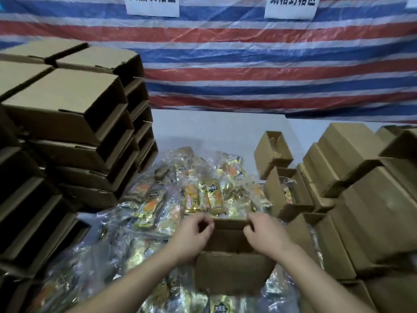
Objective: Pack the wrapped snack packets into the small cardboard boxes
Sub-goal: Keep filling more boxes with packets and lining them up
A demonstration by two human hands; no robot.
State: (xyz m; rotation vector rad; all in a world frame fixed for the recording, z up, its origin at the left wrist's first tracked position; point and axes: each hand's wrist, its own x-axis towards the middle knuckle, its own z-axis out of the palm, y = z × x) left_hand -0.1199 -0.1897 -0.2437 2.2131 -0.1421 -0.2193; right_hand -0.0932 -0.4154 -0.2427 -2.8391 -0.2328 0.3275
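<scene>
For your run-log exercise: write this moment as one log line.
left hand: holds box flap | right hand: holds flap | snack packets: heaped behind

Hanging as a backdrop behind the pale worktop [221, 129]: a red, white and blue striped tarpaulin [248, 64], bearing two white paper signs [152, 5] along its top.

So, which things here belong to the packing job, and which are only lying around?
Belong to the job:
- open box, gripped by the left hand and right hand
- snack packets heaped on the table
- empty boxes stacked at left
- filled boxes at right

Only lying around:
- striped tarp
- paper signs
</scene>
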